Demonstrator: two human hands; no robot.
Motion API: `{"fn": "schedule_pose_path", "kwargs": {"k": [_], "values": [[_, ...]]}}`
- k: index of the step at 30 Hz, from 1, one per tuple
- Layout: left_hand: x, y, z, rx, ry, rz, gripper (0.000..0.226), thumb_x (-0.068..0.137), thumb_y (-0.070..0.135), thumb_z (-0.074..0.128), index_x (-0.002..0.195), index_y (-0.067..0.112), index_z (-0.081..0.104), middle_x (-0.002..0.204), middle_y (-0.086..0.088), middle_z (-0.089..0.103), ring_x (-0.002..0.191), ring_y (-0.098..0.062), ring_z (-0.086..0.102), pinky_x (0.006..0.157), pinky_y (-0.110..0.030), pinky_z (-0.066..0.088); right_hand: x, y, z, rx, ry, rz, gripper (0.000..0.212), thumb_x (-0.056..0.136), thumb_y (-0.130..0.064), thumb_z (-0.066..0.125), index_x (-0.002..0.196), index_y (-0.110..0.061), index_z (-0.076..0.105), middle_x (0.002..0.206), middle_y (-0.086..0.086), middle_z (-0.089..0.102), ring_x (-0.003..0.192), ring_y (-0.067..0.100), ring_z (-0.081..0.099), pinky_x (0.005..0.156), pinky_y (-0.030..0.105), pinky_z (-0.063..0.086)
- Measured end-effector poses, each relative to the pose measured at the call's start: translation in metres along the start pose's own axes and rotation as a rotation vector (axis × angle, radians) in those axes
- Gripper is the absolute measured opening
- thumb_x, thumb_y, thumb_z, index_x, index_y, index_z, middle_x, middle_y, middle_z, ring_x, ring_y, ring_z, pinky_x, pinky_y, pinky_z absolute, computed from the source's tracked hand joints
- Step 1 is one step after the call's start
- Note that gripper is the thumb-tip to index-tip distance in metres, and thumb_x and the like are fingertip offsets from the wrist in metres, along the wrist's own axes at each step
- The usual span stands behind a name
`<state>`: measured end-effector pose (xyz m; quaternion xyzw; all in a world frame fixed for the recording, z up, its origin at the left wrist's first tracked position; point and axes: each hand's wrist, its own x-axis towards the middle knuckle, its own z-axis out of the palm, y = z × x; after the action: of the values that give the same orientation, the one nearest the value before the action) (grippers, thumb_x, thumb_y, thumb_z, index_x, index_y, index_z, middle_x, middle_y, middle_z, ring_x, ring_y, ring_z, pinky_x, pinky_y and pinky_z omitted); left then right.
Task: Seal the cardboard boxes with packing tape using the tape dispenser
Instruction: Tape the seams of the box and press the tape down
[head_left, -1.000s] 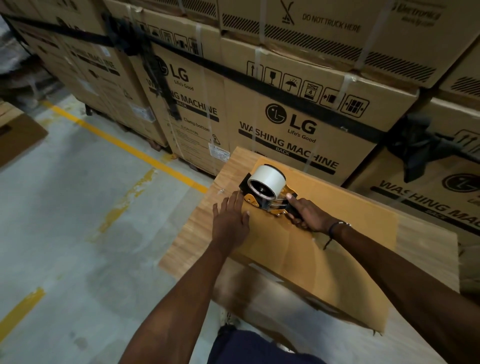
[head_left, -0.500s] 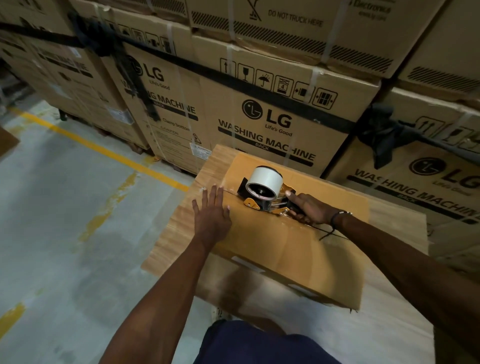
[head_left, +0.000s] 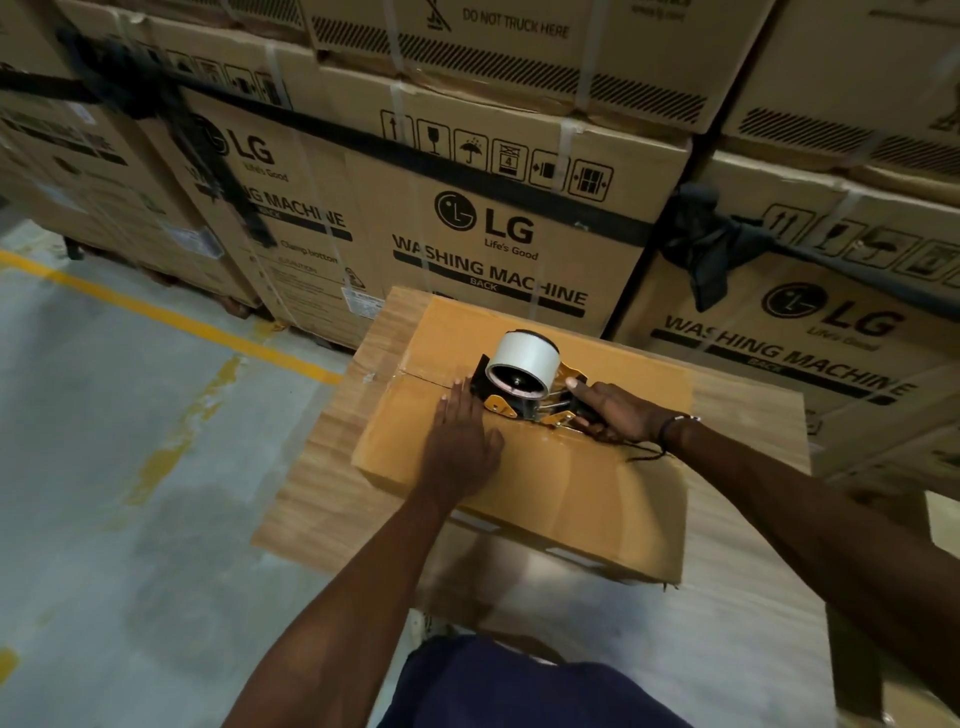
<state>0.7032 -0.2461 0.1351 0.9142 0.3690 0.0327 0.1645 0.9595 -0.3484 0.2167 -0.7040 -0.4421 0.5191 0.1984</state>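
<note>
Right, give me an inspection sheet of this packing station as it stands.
Surface: wood-grain table, box on it.
Job's things: cardboard box, flaps closed; tape dispenser with white roll on the centre seam.
Clutter: nothing seen.
Hands: left hand flat on the box top; right hand grips the dispenser handle.
Cables: nothing seen; black straps bind the stacked cartons.
Surroundings: washing machine cartons behind; concrete floor, yellow line.

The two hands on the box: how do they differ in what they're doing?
The left hand lies flat with straight fingers, pressing the cardboard box top beside the seam; the right hand curls around the tape dispenser handle. The left hand holds nothing; the right wrist wears a dark band, the left shows none. Both work over the same box, close to the dispenser.
</note>
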Motion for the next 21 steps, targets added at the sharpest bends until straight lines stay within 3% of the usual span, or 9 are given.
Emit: {"fn": "schedule_pose_path", "kwargs": {"k": [3,8,13,17,19,21], "values": [[0.001,0.004,0.003,0.018,-0.005,-0.016,0.077,0.099,0.05,0.025,0.158,0.001,0.029,0.169,-0.017,0.017,0.158,-0.028,0.01,0.128,-0.047,0.014,-0.004,0.008,0.001,0.01,0.01,0.003,0.08,0.097,-0.08,0.025,0.077,-0.01,0.057,0.06,0.005,0.043,0.049,0.015,0.034,0.049,0.021,0.037],[0.002,-0.003,0.001,0.04,-0.006,-0.01,0.082,0.099,0.053,0.021,0.163,0.004,0.01,0.172,-0.013,0.005,0.159,-0.025,0.003,0.129,-0.047,0.011,-0.024,0.025,-0.008,-0.032,0.056,0.025,0.078,0.101,-0.072,0.022,0.078,-0.008,0.059,0.06,0.002,0.048,0.05,0.013,0.04,0.051,0.017,0.038],[0.001,0.001,0.004,0.072,0.005,-0.009,0.082,0.099,0.052,0.023,0.163,0.003,0.011,0.172,-0.014,0.005,0.159,-0.025,0.003,0.129,-0.043,0.007,-0.052,0.056,-0.023,0.008,0.07,0.067,0.077,0.101,-0.074,0.023,0.074,-0.01,0.057,0.061,0.005,0.041,0.051,0.016,0.033,0.048,0.019,0.035],[0.002,0.011,0.004,0.042,0.021,-0.061,0.082,0.098,0.05,0.027,0.162,0.001,0.01,0.171,-0.016,0.005,0.159,-0.028,0.003,0.129,-0.046,0.01,-0.062,0.066,-0.027,0.013,0.089,0.068,0.077,0.101,-0.074,0.023,0.071,-0.011,0.056,0.057,-0.001,0.044,0.05,0.014,0.036,0.054,0.023,0.037],[0.0,0.033,0.004,-0.012,0.006,-0.081,0.082,0.097,0.048,0.028,0.162,0.0,0.012,0.171,-0.019,0.007,0.159,-0.03,0.004,0.129,-0.045,0.01,-0.061,0.065,-0.026,0.005,0.093,0.059,0.076,0.101,-0.074,0.023,0.07,-0.012,0.056,0.055,-0.005,0.046,0.049,0.012,0.038,0.056,0.025,0.037],[-0.005,0.068,0.013,-0.042,-0.016,0.008,0.078,0.099,0.045,0.031,0.159,-0.003,0.021,0.169,-0.022,0.015,0.158,-0.031,0.01,0.128,-0.047,0.016,-0.059,0.065,-0.025,0.011,0.083,0.047,0.077,0.099,-0.077,0.024,0.07,-0.013,0.056,0.056,-0.003,0.046,0.05,0.013,0.038,0.056,0.025,0.038]]}}
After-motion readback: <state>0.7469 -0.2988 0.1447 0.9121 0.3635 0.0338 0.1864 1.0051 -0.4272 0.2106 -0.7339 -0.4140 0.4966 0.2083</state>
